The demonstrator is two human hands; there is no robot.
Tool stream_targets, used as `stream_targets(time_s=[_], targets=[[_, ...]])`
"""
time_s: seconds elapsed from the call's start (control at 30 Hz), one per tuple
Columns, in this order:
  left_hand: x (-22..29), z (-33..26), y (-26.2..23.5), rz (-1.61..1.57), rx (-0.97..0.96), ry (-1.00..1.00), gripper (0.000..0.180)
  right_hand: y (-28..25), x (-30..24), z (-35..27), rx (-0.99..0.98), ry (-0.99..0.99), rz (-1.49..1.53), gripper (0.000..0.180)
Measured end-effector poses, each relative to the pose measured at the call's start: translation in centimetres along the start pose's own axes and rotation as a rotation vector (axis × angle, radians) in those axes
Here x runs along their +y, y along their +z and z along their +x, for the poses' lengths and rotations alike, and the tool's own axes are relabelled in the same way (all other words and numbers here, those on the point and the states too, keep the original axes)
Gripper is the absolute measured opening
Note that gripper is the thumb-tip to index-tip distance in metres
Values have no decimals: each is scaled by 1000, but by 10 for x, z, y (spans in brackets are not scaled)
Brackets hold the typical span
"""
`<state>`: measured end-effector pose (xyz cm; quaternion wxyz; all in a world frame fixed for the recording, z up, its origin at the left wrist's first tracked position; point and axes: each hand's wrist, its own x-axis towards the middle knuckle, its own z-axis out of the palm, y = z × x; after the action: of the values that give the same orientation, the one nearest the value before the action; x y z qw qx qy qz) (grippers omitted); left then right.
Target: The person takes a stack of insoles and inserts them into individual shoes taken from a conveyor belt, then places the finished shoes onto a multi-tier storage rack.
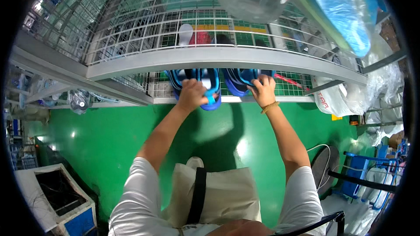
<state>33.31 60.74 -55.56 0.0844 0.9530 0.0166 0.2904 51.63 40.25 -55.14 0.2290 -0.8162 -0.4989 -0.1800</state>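
Observation:
On the lower wire shelf [159, 88], two pairs of blue sandals stand under the front bar of the rack. My left hand [191, 95] is closed on the left blue sandal [212, 85], its thumb and fingers around the strap at the near end. At the right blue sandal [238, 83], my right hand [264, 91] bends its fingers over the upper edge and grips it. A brown band circles my right wrist. The far ends of the sandals are hidden behind the bar.
The grey rack bar [227, 57] runs across just beyond my hands. Above it hang plastic-wrapped goods [339, 11]. White plastic bags [332, 98] lie at the right. A white box [57, 192] stands lower left; a round stand base [324, 168] sits lower right on the green floor [118, 140].

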Motion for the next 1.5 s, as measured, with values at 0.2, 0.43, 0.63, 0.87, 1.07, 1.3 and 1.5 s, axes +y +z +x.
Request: stream_targets(time_s=[0.2,0.43,0.63,0.87,1.07,1.3,1.5], targets=[[-12,-10,-41,-293,117,-75,24,-45,-18,26,-62,-188,49,22],[-77,-12,-19,171,34,-191,23,32,-76,74,-394,-308,389,40],[-110,-1,-33,251,-137,-14,19,103,-41,96,-241,-235,243,24],[-98,4,-61,-103,-249,-210,21,152,-8,88,27,-218,-57,22],[-88,-32,-44,185,139,117,26,126,-55,94,-6,-78,483,23],[-108,-30,-7,434,-114,-347,22,102,-58,92,-121,-290,-37,30],[-117,12,-13,185,212,-93,17,81,-79,119,-261,-351,67,23]])
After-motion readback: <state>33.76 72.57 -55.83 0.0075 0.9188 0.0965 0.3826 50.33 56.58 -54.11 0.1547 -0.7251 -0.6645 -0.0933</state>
